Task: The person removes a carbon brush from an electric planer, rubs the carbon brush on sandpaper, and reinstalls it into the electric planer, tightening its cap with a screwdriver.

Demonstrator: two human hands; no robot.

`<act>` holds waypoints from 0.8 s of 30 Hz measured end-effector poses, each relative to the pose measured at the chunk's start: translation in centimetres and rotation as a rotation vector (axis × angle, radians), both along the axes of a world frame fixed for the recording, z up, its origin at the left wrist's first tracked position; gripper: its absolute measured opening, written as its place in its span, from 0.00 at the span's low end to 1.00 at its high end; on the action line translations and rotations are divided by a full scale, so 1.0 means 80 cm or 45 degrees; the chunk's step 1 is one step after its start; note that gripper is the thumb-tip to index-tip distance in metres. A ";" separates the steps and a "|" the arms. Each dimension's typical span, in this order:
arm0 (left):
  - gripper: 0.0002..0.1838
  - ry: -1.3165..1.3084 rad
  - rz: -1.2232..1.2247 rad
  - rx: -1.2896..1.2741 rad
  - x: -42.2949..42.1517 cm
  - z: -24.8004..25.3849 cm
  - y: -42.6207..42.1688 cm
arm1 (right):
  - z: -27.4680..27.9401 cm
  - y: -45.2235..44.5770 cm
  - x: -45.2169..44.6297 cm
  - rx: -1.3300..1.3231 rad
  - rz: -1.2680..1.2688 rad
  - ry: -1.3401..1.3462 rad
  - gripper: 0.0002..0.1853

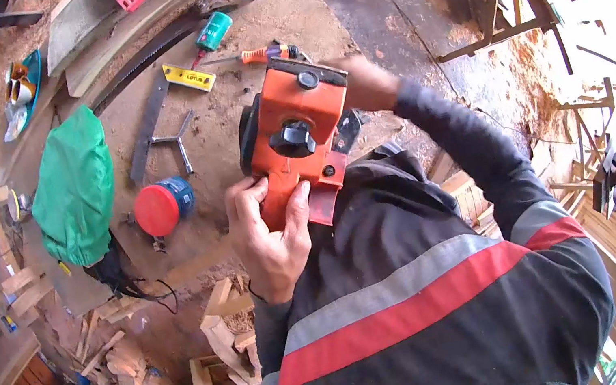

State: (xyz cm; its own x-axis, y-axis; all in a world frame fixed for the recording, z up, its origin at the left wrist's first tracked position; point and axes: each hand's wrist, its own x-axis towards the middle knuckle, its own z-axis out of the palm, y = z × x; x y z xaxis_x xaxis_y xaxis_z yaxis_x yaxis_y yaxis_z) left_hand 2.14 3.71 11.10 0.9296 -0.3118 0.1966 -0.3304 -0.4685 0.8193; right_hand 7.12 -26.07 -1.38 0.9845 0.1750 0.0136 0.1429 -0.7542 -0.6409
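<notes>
An orange electric planer (292,113) with a black knob is held up in front of my chest. My left hand (273,236) grips its near end, thumb on one side and fingers on the other. At the planer's far right side is my right hand (365,83), smeared by motion. Its fingers are partly hidden behind the planer, so I cannot see whether it grips anything. Beyond the planer lies an orange-handled screwdriver (267,54). A square with a yellow handle (189,77) rests to the left of that, near a green bottle (214,31).
On the dusty worktop (293,14) are a T-shaped wrench (180,142) and a red-lidded blue jar (176,199). A green cloth cover (75,188) sits farther left. Wood offcuts (225,331) lie below, and wooden frames (499,35) stand at right.
</notes>
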 end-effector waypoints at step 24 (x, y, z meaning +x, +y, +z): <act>0.20 0.108 -0.050 -0.145 0.006 -0.019 0.004 | 0.334 0.055 -0.075 -0.479 0.672 -0.204 0.21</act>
State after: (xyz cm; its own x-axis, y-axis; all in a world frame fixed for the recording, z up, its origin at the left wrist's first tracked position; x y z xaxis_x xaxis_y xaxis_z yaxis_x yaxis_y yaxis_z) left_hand 2.62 4.06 9.55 0.9318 -0.3286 0.1540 -0.2739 -0.3586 0.8924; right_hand 1.09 -21.63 25.34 0.7562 0.6544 -0.0034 0.6259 -0.7247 -0.2882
